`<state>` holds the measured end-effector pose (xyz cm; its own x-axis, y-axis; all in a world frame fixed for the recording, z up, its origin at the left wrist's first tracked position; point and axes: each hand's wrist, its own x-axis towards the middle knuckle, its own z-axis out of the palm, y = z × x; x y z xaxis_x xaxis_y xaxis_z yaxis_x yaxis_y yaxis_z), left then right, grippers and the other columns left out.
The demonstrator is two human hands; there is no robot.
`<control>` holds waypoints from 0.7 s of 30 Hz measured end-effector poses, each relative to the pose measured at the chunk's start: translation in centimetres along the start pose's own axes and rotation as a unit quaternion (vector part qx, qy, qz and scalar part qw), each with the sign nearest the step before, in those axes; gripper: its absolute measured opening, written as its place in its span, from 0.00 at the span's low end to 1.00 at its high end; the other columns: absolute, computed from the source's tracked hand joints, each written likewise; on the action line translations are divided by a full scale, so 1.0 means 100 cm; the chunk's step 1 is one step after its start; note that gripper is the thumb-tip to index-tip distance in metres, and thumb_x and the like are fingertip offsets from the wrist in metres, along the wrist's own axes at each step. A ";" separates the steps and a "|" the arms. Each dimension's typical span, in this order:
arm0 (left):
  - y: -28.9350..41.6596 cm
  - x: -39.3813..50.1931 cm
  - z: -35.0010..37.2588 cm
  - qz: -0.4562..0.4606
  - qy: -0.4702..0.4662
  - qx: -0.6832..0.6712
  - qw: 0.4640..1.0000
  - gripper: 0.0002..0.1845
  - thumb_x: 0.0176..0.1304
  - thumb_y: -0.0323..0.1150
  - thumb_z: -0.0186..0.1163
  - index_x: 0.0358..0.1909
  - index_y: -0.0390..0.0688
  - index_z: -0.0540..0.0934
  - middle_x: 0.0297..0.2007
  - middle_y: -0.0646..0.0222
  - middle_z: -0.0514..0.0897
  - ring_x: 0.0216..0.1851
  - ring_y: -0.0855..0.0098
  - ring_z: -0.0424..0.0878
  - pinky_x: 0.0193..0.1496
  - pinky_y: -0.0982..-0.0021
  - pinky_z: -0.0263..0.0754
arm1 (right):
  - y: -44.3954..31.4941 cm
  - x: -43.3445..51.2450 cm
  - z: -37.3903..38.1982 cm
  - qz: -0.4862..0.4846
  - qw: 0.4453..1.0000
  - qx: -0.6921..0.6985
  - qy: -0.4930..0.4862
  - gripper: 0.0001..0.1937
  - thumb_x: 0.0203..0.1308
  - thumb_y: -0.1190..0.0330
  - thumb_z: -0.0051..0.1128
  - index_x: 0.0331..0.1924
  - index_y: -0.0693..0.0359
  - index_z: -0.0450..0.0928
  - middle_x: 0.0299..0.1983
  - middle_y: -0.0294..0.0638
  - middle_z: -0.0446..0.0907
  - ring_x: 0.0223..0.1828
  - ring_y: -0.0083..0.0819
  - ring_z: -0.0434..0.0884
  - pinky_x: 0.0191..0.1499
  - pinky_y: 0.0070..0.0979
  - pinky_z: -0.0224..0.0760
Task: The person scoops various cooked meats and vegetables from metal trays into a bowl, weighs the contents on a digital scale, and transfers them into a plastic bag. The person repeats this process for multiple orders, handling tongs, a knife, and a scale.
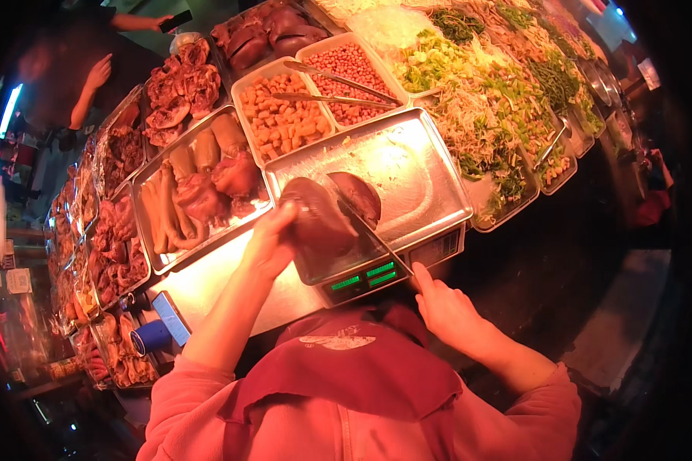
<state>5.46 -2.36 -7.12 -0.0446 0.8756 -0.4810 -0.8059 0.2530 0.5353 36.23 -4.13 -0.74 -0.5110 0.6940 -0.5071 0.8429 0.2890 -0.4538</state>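
My left hand (272, 239) grips the near side of a large, dark, smooth piece of meat (317, 222), possibly liver, slightly blurred. A long knife (383, 245) is in my right hand (447, 308), its blade pointing up and left between that piece and a second dark piece (358, 196). Whether the two pieces are fully parted I cannot tell. Under them is a shallow metal tray (421, 178) with small scraps on its surface. The tray rests on a digital scale (364, 281) with lit green displays.
Metal tongs (346, 78) lie across tubs of diced food (282, 115) and small round beans or nuts (352, 66). Left stands a tray of cooked meats (207, 178); right, mixed vegetables (484, 115). A phone (172, 318) leans by a blue cylinder (151, 337). A person (69, 75) stands across the counter.
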 end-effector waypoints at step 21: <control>0.072 -0.090 -0.037 0.163 -0.184 -0.312 0.918 0.26 0.61 0.37 0.56 0.61 0.42 0.66 0.63 0.59 0.66 0.67 0.56 0.56 0.69 0.46 0.43 | 0.028 -0.030 0.050 -0.227 0.708 0.360 0.564 0.23 0.66 0.74 0.36 0.63 0.60 0.45 0.32 0.42 0.69 0.18 0.21 0.67 0.18 0.14 0.61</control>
<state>-2.14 -9.90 -1.49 -0.2335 0.9716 -0.0384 -0.9714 -0.2314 0.0526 39.29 -8.66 -4.17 0.0994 0.8400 0.5334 0.1237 0.5215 -0.8442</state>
